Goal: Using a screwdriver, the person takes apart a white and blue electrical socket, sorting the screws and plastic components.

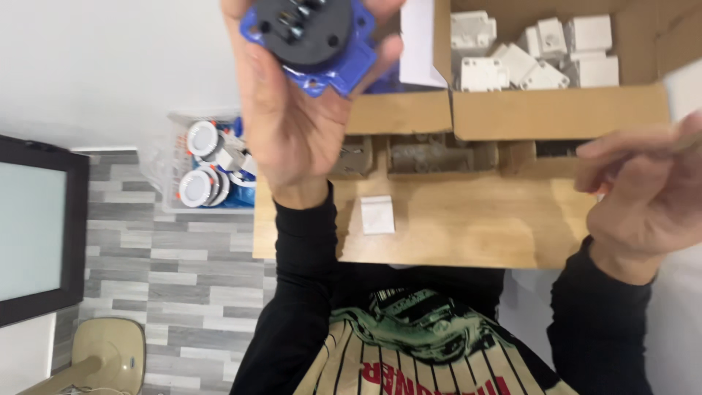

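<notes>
1. The left hand (292, 110), in the upper middle of the frame, is raised with its palm toward the camera; its fingers curl around a blue and black socket part (311, 40) and hold it by the edges at the very top of the frame
2. The right hand (643, 194), at the right edge, has its fingers drawn together as if pinching something thin; what sits between them is too blurred to tell
3. The socket part looks like rigid moulded plastic with small metal screws on its black round face; I judge it light, stiff and not fragile, though smooth enough to slip. The blue flange around the black centre seems the surest place to take hold, clear of the screws
4. Counted: one blue and black part in hand; about eight white plastic blocks (537, 51) in the open cardboard box (559, 113) at upper right; one small white square piece (377, 214) lying alone on the wooden table (475, 234)
5. Left of the table, a clear bin (172, 172) on the floor holds at least two round white fittings (199, 186) with orange clips; more may lie hidden beneath
</notes>
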